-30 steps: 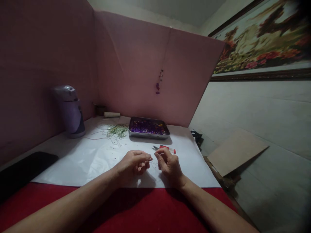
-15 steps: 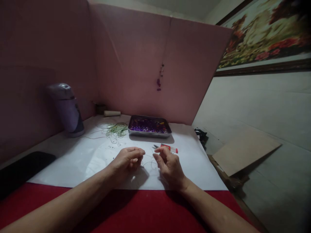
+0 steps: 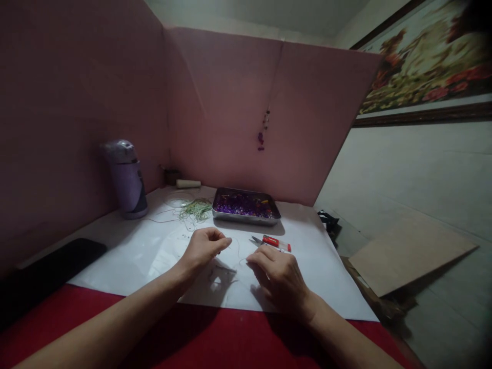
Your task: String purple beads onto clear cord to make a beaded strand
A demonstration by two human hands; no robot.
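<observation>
Your left hand and right hand have fingers closed, seemingly pinching a fine thread above the tabletop, nearer than the bead tray, a thread-handling step likely calling for steady grip next.

Layout record: red-cloth-covered bench

A flat white sheet lies on the bench. At its rear centre stands a rectangular grey metal tray, with small purple beads in it. Behind the tray, a purple beaded strand hangs before an upright pink panel. Just left of the tray: a tangled pale-green thread bundle; farther left, a rounded purple flask. Before the tray's right end: a small red-and-clear rectangular case. Nearer the front, the left hand and right hand, a thin pale thread between them.
</observation>
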